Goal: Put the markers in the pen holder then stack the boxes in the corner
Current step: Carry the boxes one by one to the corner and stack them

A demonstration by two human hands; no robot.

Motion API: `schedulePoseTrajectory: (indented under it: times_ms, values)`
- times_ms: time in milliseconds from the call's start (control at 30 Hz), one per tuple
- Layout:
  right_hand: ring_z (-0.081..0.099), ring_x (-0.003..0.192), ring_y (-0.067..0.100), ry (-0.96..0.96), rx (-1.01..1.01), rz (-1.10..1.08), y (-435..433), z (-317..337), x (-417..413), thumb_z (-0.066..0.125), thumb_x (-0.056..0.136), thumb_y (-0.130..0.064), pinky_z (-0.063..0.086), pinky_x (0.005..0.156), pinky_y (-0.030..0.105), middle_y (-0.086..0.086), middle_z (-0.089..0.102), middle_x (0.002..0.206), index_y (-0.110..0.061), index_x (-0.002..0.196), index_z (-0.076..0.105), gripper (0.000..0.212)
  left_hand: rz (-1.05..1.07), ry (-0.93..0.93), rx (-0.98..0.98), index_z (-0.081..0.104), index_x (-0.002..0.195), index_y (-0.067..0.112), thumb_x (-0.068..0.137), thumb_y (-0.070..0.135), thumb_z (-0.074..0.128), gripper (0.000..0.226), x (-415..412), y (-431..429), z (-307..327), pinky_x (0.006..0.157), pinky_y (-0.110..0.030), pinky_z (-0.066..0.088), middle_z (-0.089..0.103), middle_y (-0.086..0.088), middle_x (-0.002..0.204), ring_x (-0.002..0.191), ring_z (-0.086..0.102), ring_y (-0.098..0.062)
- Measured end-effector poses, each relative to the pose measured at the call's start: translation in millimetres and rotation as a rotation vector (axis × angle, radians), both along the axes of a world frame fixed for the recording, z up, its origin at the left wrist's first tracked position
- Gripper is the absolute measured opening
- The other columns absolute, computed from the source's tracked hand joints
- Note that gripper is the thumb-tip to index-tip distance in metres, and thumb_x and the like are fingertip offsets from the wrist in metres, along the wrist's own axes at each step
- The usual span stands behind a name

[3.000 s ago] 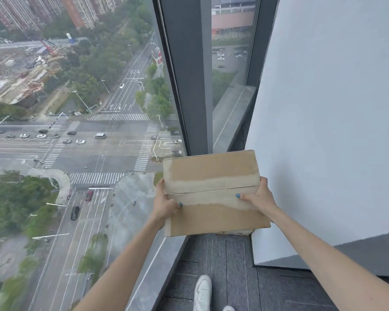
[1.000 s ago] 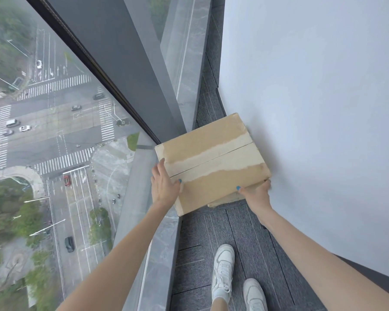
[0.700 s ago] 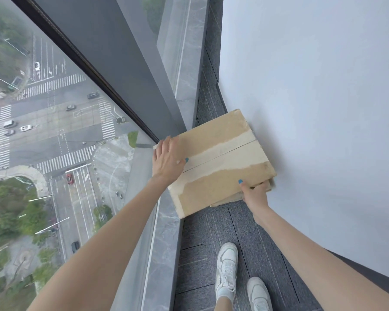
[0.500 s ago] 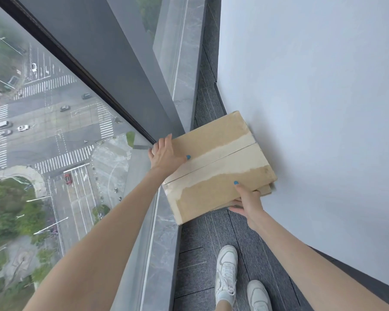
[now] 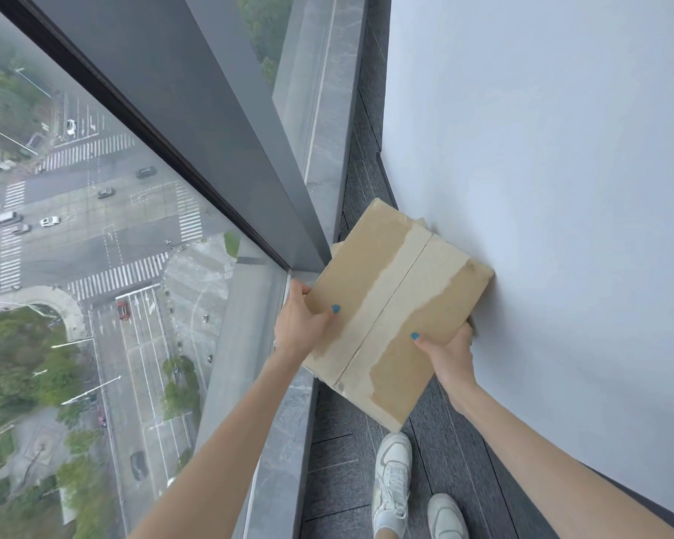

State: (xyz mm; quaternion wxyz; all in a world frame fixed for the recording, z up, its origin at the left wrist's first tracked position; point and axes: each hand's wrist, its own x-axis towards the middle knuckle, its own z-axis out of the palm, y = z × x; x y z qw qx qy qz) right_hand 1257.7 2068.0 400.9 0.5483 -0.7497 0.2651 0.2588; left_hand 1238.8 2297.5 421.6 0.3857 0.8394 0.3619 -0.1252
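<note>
A flat brown cardboard box (image 5: 395,301) with a torn pale strip down its middle seam lies turned diagonally in the corner between the window and the white wall. Its far right corner touches the wall. My left hand (image 5: 302,324) grips its left edge, thumb on top. My right hand (image 5: 450,354) holds its near right edge, thumb on top. The edges of a second box (image 5: 424,222) peek out underneath at the far side. No markers or pen holder are in view.
A grey stone window sill (image 5: 285,429) runs along the left beneath the floor-to-ceiling glass and a dark window frame (image 5: 195,110). The white wall (image 5: 561,188) closes the right side. My two white shoes (image 5: 392,480) stand on dark grey carpet (image 5: 335,461).
The box has been lowered into the corner and rotated, its seam now running diagonally away from me. Both hands shifted along its edges and still hold it.
</note>
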Motion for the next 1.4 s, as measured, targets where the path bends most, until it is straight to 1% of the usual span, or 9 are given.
schedulePoseTrajectory:
  times_ms: [167, 267, 533, 700, 767, 933, 1133, 1300, 1400]
  values:
    - [0.057, 0.108, 0.023, -0.092, -0.125, 0.123, 3, 12, 29, 0.074, 0.074, -0.018, 0.046, 0.094, 0.042, -0.003, 0.058, 0.122, -0.019, 0.13, 0.032, 0.069, 0.122, -0.056, -0.049, 0.035, 0.099, 0.017, 0.081, 0.028, 0.071, 0.041, -17, -13, 3, 0.068, -0.034, 0.039, 0.053, 0.004, 0.097, 0.082, 0.053, -0.023]
    - [0.058, 0.109, 0.026, -0.116, -0.154, 0.223, -2, 18, 60, 0.075, 0.069, -0.022, 0.047, 0.094, 0.047, -0.002, 0.059, 0.12, -0.026, 0.129, 0.03, 0.074, 0.111, -0.102, -0.033, 0.037, 0.101, 0.014, 0.083, 0.027, 0.069, 0.038, -16, -24, 1, 0.072, -0.039, 0.044, 0.057, 0.0, 0.102, 0.087, 0.058, -0.027]
    - [0.047, 0.109, 0.017, -0.126, -0.109, 0.453, -22, 20, 117, 0.073, 0.076, -0.003, 0.04, 0.089, 0.03, -0.002, 0.046, 0.123, -0.015, 0.143, 0.022, 0.085, 0.185, -0.14, -0.229, 0.037, 0.093, 0.021, 0.083, 0.021, 0.067, 0.031, -22, -54, -33, 0.078, -0.053, 0.053, 0.064, -0.009, 0.103, 0.094, 0.064, -0.028]
    - [0.045, 0.126, 0.025, -0.062, -0.129, 0.525, -33, 4, 113, 0.075, 0.075, -0.003, 0.041, 0.104, 0.042, 0.006, 0.043, 0.138, -0.014, 0.146, 0.014, 0.094, 0.162, -0.19, -0.279, 0.042, 0.106, 0.018, 0.086, 0.012, 0.065, 0.031, -34, -59, -46, 0.084, -0.051, 0.054, 0.063, -0.005, 0.113, 0.102, 0.063, -0.024]
    - [0.04, 0.132, 0.026, -0.103, -0.155, 0.51, -34, 1, 106, 0.075, 0.077, -0.007, 0.036, 0.109, 0.041, 0.008, 0.037, 0.146, -0.012, 0.149, 0.008, 0.099, 0.148, -0.202, -0.322, 0.043, 0.118, 0.014, 0.085, 0.011, 0.066, 0.041, -39, -60, -45, 0.091, -0.05, 0.052, 0.059, 0.0, 0.12, 0.109, 0.06, -0.021]
    - [0.029, 0.141, 0.026, -0.223, -0.248, 0.534, -52, 1, 65, 0.078, 0.076, -0.014, 0.027, 0.113, 0.036, 0.012, 0.025, 0.155, -0.008, 0.151, 0.005, 0.105, -0.018, -0.157, -0.32, 0.022, 0.144, 0.026, 0.066, 0.039, 0.077, 0.096, -65, -78, -31, 0.109, -0.044, 0.039, 0.037, 0.003, 0.147, 0.134, 0.04, -0.017]
    - [0.025, 0.142, 0.024, -0.299, -0.199, 0.606, -91, -6, 4, 0.087, 0.064, -0.013, 0.024, 0.113, 0.034, 0.01, 0.021, 0.156, -0.007, 0.151, 0.003, 0.121, -0.239, -0.12, -0.113, 0.008, 0.152, 0.026, 0.073, 0.024, 0.079, 0.106, -98, -106, -26, 0.117, -0.037, 0.024, -0.002, -0.005, 0.161, 0.148, 0.011, -0.019]
    - [0.041, 0.134, 0.026, -0.437, -0.137, 0.495, -108, -36, -9, 0.084, 0.068, -0.007, 0.036, 0.108, 0.041, 0.008, 0.039, 0.149, -0.008, 0.15, 0.011, 0.11, -0.147, -0.354, 0.05, 0.02, 0.147, 0.02, 0.067, 0.02, 0.081, 0.1, -99, -106, -48, 0.108, -0.038, 0.036, 0.027, -0.001, 0.148, 0.134, 0.036, -0.024]
    - [0.053, 0.122, 0.025, -0.525, -0.117, 0.415, -114, -64, -16, 0.085, 0.066, -0.013, 0.046, 0.098, 0.043, 0.006, 0.052, 0.135, -0.011, 0.142, 0.028, 0.095, -0.029, -0.51, -0.058, 0.018, 0.144, 0.018, 0.065, 0.015, 0.084, 0.103, -110, -103, -74, 0.1, -0.029, 0.042, 0.04, 0.011, 0.131, 0.117, 0.046, -0.003]
